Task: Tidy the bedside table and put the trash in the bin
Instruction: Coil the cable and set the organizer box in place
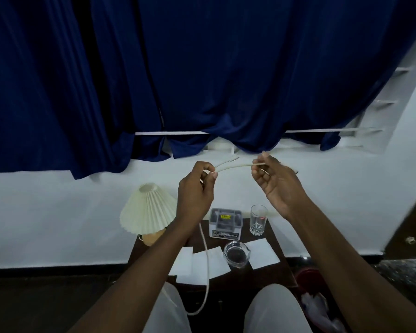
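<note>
Below dark blue curtains [202,68], the small bedside table [277,239] holds loose papers [262,253]. Both hands pinch a pale cable [233,166], the left hand [195,188] near its doubled end and the right hand [274,181] further along. It looks light and limp, best gathered in loops.

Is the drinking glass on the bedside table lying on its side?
No, the drinking glass stands upright at the back right of the bedside table, beside the grey box.

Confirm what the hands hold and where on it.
A white cable. The left hand pinches a doubled-over part; the right hand pinches it further along. The rest hangs down from the left hand.
</note>
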